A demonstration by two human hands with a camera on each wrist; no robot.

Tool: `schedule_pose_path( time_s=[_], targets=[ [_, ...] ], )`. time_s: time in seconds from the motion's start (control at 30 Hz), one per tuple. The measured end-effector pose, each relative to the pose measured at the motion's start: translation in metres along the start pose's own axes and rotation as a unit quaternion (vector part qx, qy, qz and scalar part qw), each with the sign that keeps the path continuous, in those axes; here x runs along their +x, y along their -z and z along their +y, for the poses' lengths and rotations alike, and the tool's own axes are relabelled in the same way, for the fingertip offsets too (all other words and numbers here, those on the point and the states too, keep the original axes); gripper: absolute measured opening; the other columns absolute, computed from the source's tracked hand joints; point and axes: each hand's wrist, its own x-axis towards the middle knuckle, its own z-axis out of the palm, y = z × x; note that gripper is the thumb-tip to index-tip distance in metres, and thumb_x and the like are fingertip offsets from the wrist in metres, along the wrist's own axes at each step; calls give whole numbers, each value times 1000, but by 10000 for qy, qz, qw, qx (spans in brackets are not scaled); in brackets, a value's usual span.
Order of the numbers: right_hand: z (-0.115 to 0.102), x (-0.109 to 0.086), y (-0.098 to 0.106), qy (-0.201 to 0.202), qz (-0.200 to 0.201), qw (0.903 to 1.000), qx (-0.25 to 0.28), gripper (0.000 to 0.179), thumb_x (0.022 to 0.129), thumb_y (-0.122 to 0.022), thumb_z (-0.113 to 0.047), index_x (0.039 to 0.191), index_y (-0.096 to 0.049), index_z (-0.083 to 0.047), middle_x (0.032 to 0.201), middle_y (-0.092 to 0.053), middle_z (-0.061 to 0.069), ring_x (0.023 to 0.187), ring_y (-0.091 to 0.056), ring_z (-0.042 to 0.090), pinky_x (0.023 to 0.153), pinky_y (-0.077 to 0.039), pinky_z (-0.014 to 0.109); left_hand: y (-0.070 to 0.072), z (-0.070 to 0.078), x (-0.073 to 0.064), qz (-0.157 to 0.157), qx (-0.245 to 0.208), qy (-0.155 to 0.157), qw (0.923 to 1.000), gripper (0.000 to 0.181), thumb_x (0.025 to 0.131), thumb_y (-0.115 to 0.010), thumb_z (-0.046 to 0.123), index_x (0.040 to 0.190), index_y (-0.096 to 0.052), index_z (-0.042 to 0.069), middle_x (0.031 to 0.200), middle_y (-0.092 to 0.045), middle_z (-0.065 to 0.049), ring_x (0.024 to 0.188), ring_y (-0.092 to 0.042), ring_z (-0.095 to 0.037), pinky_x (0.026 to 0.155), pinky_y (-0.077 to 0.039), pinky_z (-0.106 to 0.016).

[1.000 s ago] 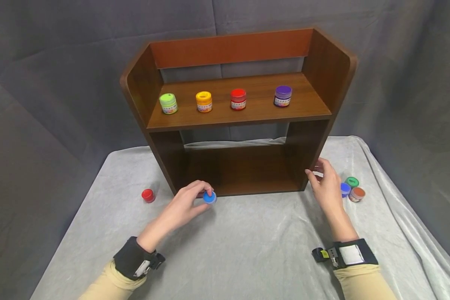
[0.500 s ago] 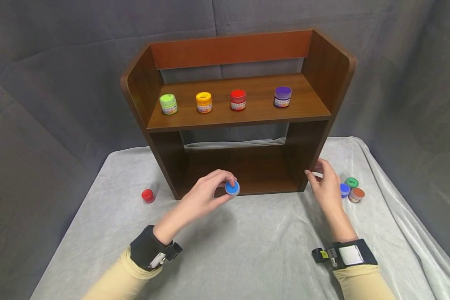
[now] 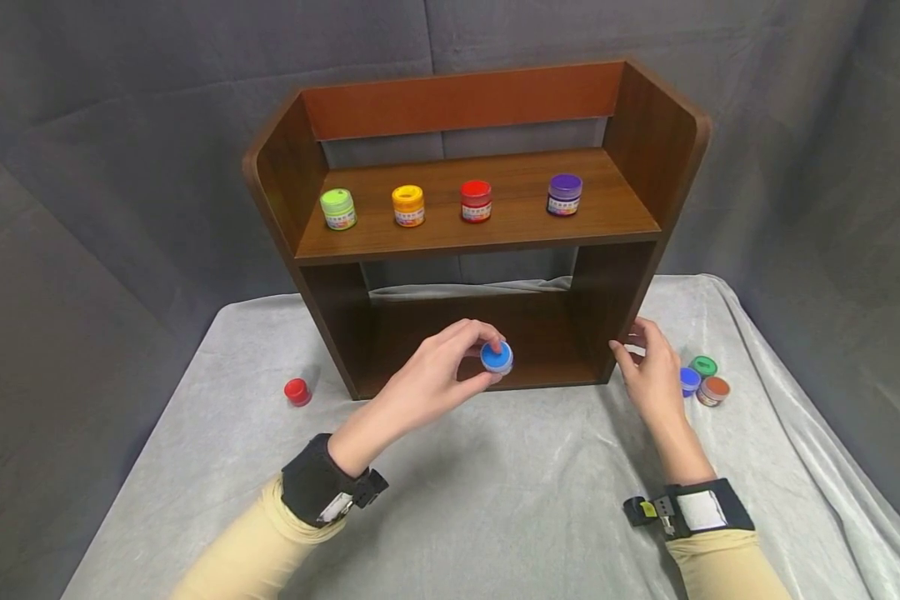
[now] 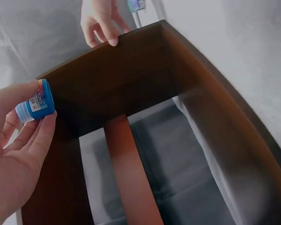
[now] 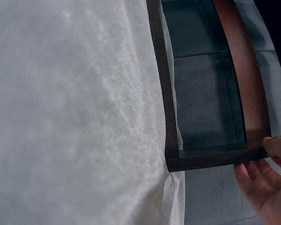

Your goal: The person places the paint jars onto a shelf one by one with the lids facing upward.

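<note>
Hands, paint jars and a two-tier wooden shelf (image 3: 435,243) on a bench (image 3: 495,508) draped in pale cloth. The left hand (image 3: 438,377) had a closed grip, holding the blue jar (image 3: 497,361) between thumb and fingers, with one fingertip on the lid. In the head view the blue jar appeared at the opening of the lower compartment, below the upper board; whether it had passed the front edge could not be told. The left wrist view showed a printed label on its side. The right hand (image 3: 651,371) gripped the upright side panel at the shelf's right end, thumb on one face and fingers on the other.

On the upper board stood, from left to right, a lime-green jar (image 3: 338,211), a yellow jar (image 3: 408,208), a red jar (image 3: 476,202) and a purple jar (image 3: 565,197), spaced apart, with the widest gap before the last. A lone red jar (image 3: 297,392) rested on the cloth left of the shelf. To the right, just beside the right hand, a green jar (image 3: 703,367), a deep-blue jar (image 3: 688,382) and a brown jar (image 3: 713,392) were clustered. A grey curtain (image 3: 135,167) hung behind.
</note>
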Motion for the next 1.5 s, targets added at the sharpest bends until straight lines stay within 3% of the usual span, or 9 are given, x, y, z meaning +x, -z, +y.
schedule_pose_path(
  time_s=[0.3, 0.6, 1.1, 1.5],
  targets=[
    [0, 0, 0, 28, -15, 10000, -35, 37, 93, -67, -4, 128, -55, 4, 120, -66, 27, 106, -68, 43, 86, -56, 54, 3, 16, 15, 192, 105, -467, 9987, 41, 85, -79, 15, 120, -58, 11, 121, -63, -2, 108, -65, -13, 97, -55, -24],
    [-1, 0, 0, 49, 27, 10000, -62, 37, 93, -66, -5, 127, -56, 3, 121, -66, 26, 107, -69, 42, 86, -57, 53, 7, 29, 30, 416, 15, -604, 9973, 43, 87, -78, 15, 124, -57, 9, 123, -66, -5, 111, -66, -15, 98, -54, -21],
    [0, 0, 0, 14, -7, 10000, -67, 37, 93, -67, -6, 128, -55, 3, 122, -66, 26, 107, -68, 42, 87, -57, 53, 8, 37, 42, 831, -216, -800, 9931, 42, 88, -77, 17, 125, -59, 11, 123, -68, -5, 106, -70, -14, 96, -53, -17],
    [0, 0, 0, -36, -40, 10000, -36, 37, 94, -66, -6, 128, -55, 3, 122, -66, 26, 108, -68, 42, 88, -56, 54, 7, 49, 64, 1013, -320, -1082, 9884, 45, 87, -77, 15, 128, -60, 7, 127, -67, -9, 113, -68, -16, 97, -52, -16]
  ],
)
